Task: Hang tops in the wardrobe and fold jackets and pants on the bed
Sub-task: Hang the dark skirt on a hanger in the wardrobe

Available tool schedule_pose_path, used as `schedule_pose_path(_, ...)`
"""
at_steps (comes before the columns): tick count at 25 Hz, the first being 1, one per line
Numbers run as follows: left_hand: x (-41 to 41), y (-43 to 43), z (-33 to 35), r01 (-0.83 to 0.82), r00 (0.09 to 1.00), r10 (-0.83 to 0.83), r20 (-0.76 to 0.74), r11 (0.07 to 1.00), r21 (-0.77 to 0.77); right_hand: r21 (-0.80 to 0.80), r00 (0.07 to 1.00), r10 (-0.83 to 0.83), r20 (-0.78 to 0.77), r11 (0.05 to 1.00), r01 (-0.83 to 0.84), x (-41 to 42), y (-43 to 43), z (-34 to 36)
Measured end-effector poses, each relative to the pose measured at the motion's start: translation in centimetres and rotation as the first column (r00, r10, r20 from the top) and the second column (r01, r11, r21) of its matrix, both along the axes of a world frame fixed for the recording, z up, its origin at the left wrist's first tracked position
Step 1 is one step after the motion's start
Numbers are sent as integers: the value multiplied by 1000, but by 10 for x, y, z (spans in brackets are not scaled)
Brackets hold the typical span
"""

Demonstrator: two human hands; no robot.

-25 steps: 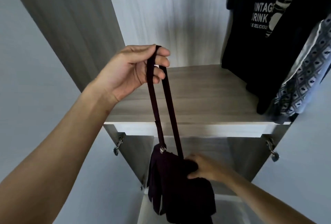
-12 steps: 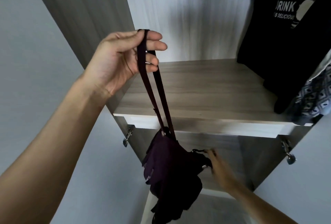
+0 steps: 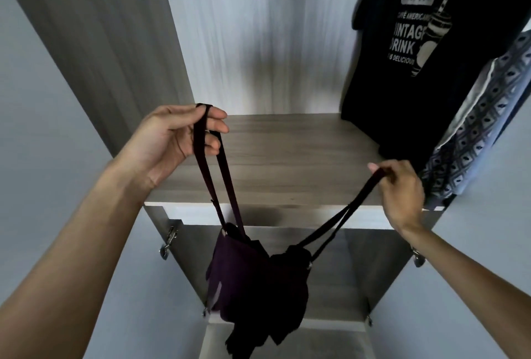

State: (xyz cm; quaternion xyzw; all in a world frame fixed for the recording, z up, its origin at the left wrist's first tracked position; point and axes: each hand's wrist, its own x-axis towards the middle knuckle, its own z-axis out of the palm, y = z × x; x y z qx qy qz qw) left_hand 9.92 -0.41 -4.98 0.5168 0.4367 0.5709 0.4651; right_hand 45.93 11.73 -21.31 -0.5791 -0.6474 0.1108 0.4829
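Straps carry the whole load: you hold the dark purple top (image 3: pixel 253 281) up in front of the open wardrobe (image 3: pixel 100 42), one strap in each of your hands. Your left hand (image 3: pixel 172 140) is raised, palm turned toward you and fingers curled. The left strap (image 3: pixel 214 183) loops over its fingertips and runs down taut to the cloth. Your right hand (image 3: pixel 402 189) sits lower and further right, thumb and fingers pinching the top of the right strap (image 3: pixel 339 223). That strap slants down and leftward to the other side of the garment.

The two straps spread apart in a V. The body of the top hangs bunched and crumpled between them, below the front edge of the wooden shelf (image 3: pixel 287 163).

On the right of the wardrobe, a black T-shirt (image 3: pixel 416 42) with pale printed lettering hangs with its hem low over the shelf's right end; whether it touches the wood cannot be told. Just beside it, further right, hangs a patterned garment (image 3: pixel 474 134) in blue and white diamonds. Under the shelf, a metal hinge (image 3: pixel 169 241) shows on the left side wall and a second hinge (image 3: pixel 416 258) on the right.
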Motion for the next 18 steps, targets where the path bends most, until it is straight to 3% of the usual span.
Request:
schedule_pose_path(3,8,16,-2,28,1000,-29,-9,994,-107,-168,981,138,136,979,-114,-28,-11,75)
schedule_pose_path(5,14,23,-2,47,998,-51,-20,985,-167,-244,943,332,-23,913,-328,-46,-24,110)
schedule_pose_path(7,20,28,-2,79,995,-88,-50,982,-169,-268,848,476,-234,806,-527,-57,-32,136)
schedule_pose_path(10,25,31,-1,133,988,-139,-61,986,-102,-338,743,488,-459,677,-653,-58,-34,160)
schedule_pose_path(13,30,35,2,122,991,-126,-46,990,-73,-350,747,528,-404,665,-660,-46,-24,173)
schedule_pose_path(16,34,42,3,94,995,-94,9,974,-206,-375,686,504,-524,587,-717,-36,-23,184)
schedule_pose_path(18,38,46,1,95,995,-84,46,939,-332,-407,720,454,-525,609,-681,-32,-23,186)
